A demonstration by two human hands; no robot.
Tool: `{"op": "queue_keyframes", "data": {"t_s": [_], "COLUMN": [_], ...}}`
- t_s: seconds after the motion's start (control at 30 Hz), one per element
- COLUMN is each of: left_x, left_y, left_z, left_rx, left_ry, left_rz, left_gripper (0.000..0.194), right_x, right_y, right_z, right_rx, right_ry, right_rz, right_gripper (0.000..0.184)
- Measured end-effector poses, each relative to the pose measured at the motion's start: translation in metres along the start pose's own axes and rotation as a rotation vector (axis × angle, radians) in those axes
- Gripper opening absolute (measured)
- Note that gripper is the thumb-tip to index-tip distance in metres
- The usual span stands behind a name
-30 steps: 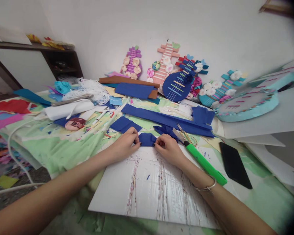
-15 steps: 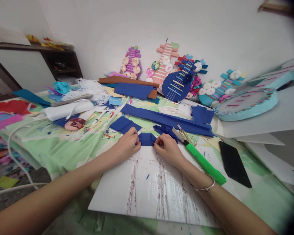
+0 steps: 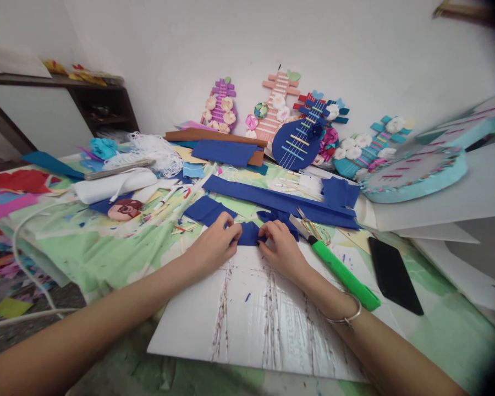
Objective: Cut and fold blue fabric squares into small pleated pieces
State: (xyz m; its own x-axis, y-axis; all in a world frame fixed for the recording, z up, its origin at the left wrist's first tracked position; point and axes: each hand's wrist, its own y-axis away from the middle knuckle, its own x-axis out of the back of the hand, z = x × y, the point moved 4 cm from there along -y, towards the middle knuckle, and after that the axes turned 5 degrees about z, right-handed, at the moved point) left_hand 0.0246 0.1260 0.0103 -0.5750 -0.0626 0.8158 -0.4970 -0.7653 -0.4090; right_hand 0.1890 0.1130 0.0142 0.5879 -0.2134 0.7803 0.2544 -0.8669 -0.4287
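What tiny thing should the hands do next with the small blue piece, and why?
Maybe smooth down the small blue piece, because its top edge looks uneven and the left hand and right hand are at its two ends, near the far edge of the white board.

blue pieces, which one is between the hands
The small piece at the far edge of the white board, with the left hand and right hand at its ends; the long strip and other pieces lie farther back.
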Motion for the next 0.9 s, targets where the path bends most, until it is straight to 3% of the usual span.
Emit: {"op": "queue_keyframes", "data": {"t_s": [0.13,0.3,0.5,0.9], "left_x": [-0.002,0.000,0.003,0.005], "left_y": [0.001,0.005,0.015,0.021], "left_z": [0.008,0.016,0.016,0.009], "left_rx": [-0.185,-0.330,-0.379,-0.370], "left_ry": [-0.128,-0.265,-0.410,-0.286], "left_rz": [-0.041,-0.036,-0.006,-0.120], "left_gripper": [0.022,0.026,0.025,0.030], "right_x": [-0.001,0.000,0.005,0.011], "right_y": [0.002,0.002,0.006,0.012], "right_z": [-0.006,-0.009,-0.015,-0.019], "right_rx": [0.160,0.286,0.390,0.519], "right_ry": [0.042,0.020,0.048,0.317], "right_rz": [-0.006,0.028,-0.035,-0.222], "right_gripper": [0.024,0.024,0.025,0.025]}}
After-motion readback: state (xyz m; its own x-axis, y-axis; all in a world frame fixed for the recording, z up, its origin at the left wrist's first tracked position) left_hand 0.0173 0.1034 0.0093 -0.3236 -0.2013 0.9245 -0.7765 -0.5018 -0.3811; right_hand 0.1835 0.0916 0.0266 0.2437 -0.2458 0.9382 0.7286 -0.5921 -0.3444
